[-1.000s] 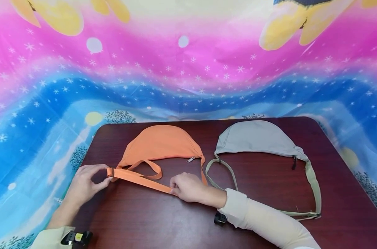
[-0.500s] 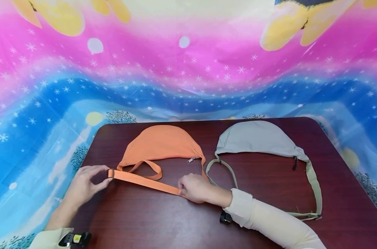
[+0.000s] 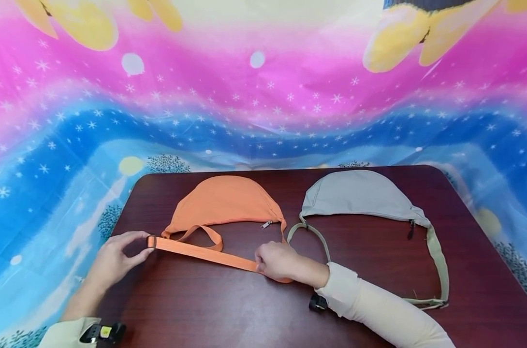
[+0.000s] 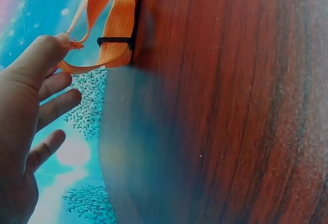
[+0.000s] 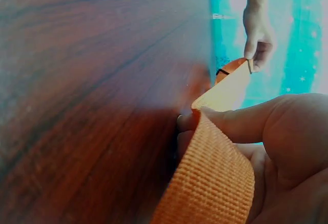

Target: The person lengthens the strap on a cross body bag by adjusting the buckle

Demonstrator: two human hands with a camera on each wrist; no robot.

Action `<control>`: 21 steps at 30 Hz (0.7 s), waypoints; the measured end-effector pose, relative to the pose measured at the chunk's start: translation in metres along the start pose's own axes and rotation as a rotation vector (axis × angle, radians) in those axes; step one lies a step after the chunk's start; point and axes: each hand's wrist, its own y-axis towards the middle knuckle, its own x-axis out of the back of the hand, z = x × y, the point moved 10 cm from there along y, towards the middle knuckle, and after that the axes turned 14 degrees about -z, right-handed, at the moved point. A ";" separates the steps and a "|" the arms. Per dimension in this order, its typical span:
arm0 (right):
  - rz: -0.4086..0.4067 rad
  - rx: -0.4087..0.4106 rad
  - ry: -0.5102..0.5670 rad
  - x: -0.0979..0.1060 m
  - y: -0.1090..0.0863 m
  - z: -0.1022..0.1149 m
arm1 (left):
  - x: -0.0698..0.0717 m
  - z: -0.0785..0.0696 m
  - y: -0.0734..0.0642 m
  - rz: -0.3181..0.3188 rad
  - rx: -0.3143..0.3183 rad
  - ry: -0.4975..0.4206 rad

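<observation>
An orange waist bag (image 3: 228,199) lies on the dark table, its curved side away from me and its zip pull (image 3: 266,224) at the right. My left hand (image 3: 114,258) pinches the left end of its strap between thumb and forefinger, with the other fingers apart. Just beyond that thumb, a black strap slider (image 4: 116,40) shows in the left wrist view. Farther along, my right hand (image 3: 280,261) grips the orange strap (image 3: 204,253) with thumb and curled fingers. Between the hands the strap runs nearly straight; behind the right hand it curves back toward the bag.
A grey waist bag (image 3: 359,195) lies to the right, its greenish strap (image 3: 439,261) looped on the table (image 3: 194,314). My right forearm crosses part of that strap. A patterned cloth (image 3: 255,111) hangs behind and beside the table.
My right hand has slid right along the orange strap, so the stretch between the hands is longer. The left hand keeps its pinch and has shifted slightly left.
</observation>
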 end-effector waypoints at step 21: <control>-0.083 0.210 -0.096 0.004 -0.012 0.029 | -0.013 0.023 -0.015 0.180 0.296 -0.041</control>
